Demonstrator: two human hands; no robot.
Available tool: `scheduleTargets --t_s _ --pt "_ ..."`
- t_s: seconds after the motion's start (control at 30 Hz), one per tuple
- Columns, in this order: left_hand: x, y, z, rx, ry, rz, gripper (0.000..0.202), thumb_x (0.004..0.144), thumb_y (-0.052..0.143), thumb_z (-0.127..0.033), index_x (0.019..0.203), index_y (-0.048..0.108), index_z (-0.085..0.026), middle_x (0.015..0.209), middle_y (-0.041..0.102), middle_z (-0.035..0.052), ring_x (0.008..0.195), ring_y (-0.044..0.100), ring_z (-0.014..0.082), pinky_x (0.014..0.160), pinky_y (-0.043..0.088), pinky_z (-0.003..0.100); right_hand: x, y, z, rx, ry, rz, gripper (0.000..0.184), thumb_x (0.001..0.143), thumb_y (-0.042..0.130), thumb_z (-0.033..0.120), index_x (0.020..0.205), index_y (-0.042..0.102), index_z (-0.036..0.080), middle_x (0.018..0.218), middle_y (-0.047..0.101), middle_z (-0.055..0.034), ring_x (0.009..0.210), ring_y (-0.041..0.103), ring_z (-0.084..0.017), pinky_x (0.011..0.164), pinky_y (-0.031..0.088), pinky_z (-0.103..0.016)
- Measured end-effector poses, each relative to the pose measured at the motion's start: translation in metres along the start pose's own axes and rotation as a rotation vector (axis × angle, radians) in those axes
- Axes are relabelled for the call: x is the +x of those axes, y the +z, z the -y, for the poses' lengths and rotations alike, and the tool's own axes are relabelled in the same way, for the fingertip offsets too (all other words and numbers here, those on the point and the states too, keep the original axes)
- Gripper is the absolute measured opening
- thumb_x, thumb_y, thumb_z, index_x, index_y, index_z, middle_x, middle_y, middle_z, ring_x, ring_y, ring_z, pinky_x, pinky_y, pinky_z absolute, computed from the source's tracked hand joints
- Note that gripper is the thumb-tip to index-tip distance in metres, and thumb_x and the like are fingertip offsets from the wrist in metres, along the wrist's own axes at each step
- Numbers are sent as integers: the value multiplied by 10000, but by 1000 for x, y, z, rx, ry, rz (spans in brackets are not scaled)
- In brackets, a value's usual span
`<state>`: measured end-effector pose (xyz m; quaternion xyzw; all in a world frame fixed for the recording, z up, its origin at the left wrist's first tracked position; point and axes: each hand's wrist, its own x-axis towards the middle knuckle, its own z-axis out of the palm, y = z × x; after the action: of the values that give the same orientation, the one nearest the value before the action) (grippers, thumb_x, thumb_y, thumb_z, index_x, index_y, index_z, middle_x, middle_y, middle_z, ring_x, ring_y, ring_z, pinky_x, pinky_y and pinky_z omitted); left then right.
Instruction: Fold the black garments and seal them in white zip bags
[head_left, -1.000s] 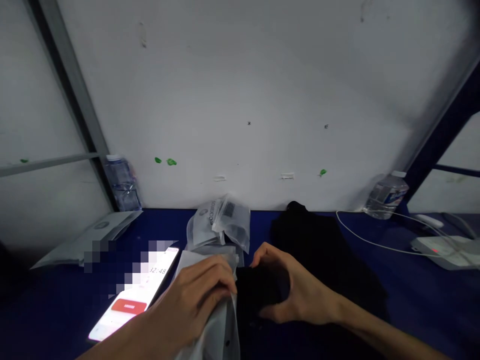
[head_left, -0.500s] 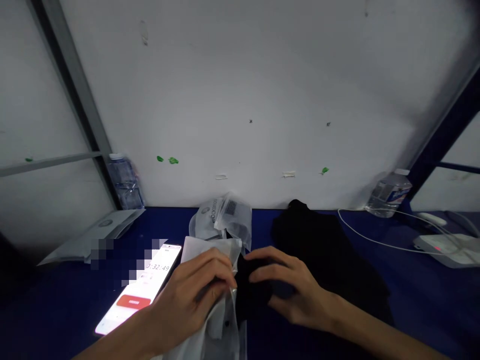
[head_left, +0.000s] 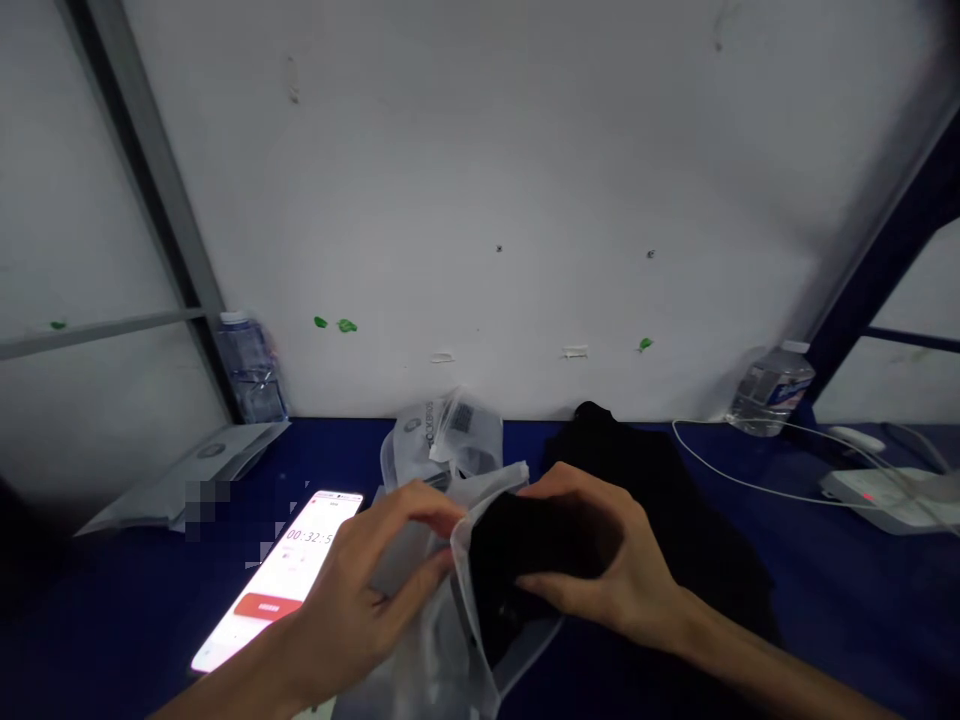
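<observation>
A translucent plastic bag (head_left: 420,655) lies at the front middle of the blue table, its mouth spread toward the right. My left hand (head_left: 390,570) pinches the edge of that mouth between thumb and fingers. Black folded cloth (head_left: 517,560) sits at the opening, partly within the bag. My right hand (head_left: 600,555) grips this cloth, thumb below and fingers above; its fingertips are partly hidden by the bag's edge. Behind the right hand a larger black garment (head_left: 637,480) is spread on the table.
Left of my left hand lies a lit phone (head_left: 300,570) with a timer. More printed plastic bags (head_left: 442,435) rest against the wall, others (head_left: 202,460) at far left. Bottles stand at left (head_left: 251,370) and right (head_left: 772,390). A white cable (head_left: 720,478) runs to a white device (head_left: 885,500).
The bag's mouth is held wider and turned to the right. My right hand has closed on the black cloth and brought it up into the opening.
</observation>
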<state>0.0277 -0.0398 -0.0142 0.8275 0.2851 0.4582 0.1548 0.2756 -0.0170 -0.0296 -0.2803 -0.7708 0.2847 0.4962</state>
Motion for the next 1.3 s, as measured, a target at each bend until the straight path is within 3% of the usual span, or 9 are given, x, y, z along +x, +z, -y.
scheduleTargets --t_s 0.1,0.2,0.37,0.5,0.67,0.83,1.0,1.17,1.3 --pt "-1 1 -2 -2 -45 -32 216 952 552 -184 1148 565 -272 989 673 4 894 650 152 801 538 287 6 -6 5 86 96 -42 377 725 823 340 1019 617 225 916 684 -33 854 672 -212 734 566 -339" --pt "-1 0 -4 5 -68 -49 248 970 512 -221 1207 552 -282 1030 678 20 940 650 174 819 548 309 12 -13 10 31 142 -130 374 726 807 353 986 574 219 840 660 -19 752 654 -184 632 558 -297" --pt "0 -3 -6 56 -62 93 366 929 586 -333 1286 542 -262 1200 631 80 1062 613 249 886 550 393 16 -20 18 -128 124 -190 354 733 801 366 907 527 225 751 618 9 649 620 -159 537 523 -261" --pt "0 -3 -9 113 40 106 464 840 722 -340 1259 543 -252 1191 600 84 1060 604 254 881 544 391 13 -19 21 -201 95 -157 349 726 819 379 863 533 231 726 622 13 626 618 -161 523 516 -266" --pt "-2 3 -9 193 125 115 313 759 803 -276 950 567 -200 867 606 23 763 592 190 643 501 314 9 -8 16 -229 77 -96 368 715 833 420 870 563 223 696 624 14 595 595 -154 509 506 -266" --pt "-1 5 -4 214 145 182 128 874 694 -182 869 567 -197 791 629 -3 698 588 157 630 481 293 10 -2 10 -309 50 -49 377 732 811 480 895 603 211 706 628 1 601 594 -156 532 522 -280" --pt "-2 0 1 211 203 75 101 929 628 -107 894 569 -181 789 629 2 701 594 140 626 479 268 15 -12 6 -403 -41 -61 308 765 799 434 889 619 216 743 629 -3 612 581 -151 514 484 -273" --pt "-2 0 4 190 202 20 120 931 617 -77 895 559 -176 799 613 -2 710 589 125 633 471 251 15 -11 4 -442 -130 69 392 786 779 497 1054 682 228 787 611 -13 645 577 -158 547 477 -284" --pt "0 0 9 195 175 2 112 947 589 -82 910 554 -182 794 606 -9 700 590 120 637 468 248 15 -15 11 -509 -87 259 447 891 673 462 1291 608 273 1009 655 -58 803 637 -193 688 522 -326"
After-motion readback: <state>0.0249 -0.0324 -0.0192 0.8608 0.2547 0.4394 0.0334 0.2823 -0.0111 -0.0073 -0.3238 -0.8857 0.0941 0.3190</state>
